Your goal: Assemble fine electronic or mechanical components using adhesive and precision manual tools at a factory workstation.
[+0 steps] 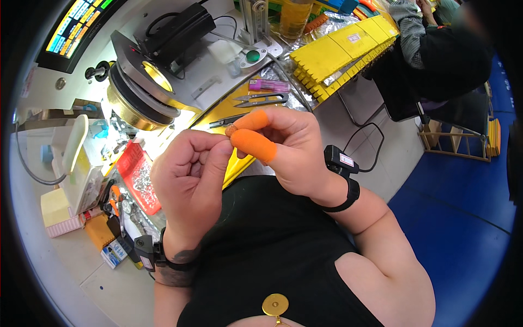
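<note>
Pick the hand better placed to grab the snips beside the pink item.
Probably the right hand: it appears nearer the snips, though its orange-covered fingers pinch a small brownish piece. The left hand is farther off.

I am holding my bare left hand point(188, 177) and my right hand point(289, 147) close together in front of my chest, their fingertips meeting. My left thumb is pressing toward the bent forefinger in a narrow pinch, while the other fingers are curling in toward the palm. On my right, the thumb and forefinger, both wearing smooth orange finger covers point(253, 146), are closing in a pinch and pointing leftward. My left forearm point(171, 294) is rising nearly upright from below; my right arm point(368, 212) is slanting in from the lower right, bending at the elbow.
</note>
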### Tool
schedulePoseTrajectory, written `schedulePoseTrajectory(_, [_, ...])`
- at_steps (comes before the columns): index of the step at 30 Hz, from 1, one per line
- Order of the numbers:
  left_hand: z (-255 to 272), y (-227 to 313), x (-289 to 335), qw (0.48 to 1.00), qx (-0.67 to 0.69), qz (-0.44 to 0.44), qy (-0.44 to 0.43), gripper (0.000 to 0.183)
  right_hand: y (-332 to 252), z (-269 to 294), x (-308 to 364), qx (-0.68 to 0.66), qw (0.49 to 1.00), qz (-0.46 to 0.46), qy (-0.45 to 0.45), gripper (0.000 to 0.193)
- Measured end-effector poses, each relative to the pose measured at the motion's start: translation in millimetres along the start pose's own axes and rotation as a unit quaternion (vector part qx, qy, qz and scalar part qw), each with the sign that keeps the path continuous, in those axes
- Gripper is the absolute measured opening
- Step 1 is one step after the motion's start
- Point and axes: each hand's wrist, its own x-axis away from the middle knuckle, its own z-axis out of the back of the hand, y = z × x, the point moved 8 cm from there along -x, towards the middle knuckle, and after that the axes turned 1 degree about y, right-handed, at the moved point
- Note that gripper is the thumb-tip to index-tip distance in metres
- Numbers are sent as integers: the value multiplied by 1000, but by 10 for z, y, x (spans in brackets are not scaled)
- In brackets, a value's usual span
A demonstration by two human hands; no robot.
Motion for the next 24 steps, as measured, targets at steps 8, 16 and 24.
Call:
schedulePoseTrajectory(8, [47,-85,27,992,-120,33,27,15,78,122,-49,-83,995,34,41,16])
schedulePoseTrajectory(16, [-391,117,58,983,-112,26,-143,26,-1478,1564,90,-23,958,274,78,24])
schedulePoseTrajectory(24, [-1422,408,-595,915,-264,-226,-207,52,-2757,2563,997,-289,904,313,-34,27])
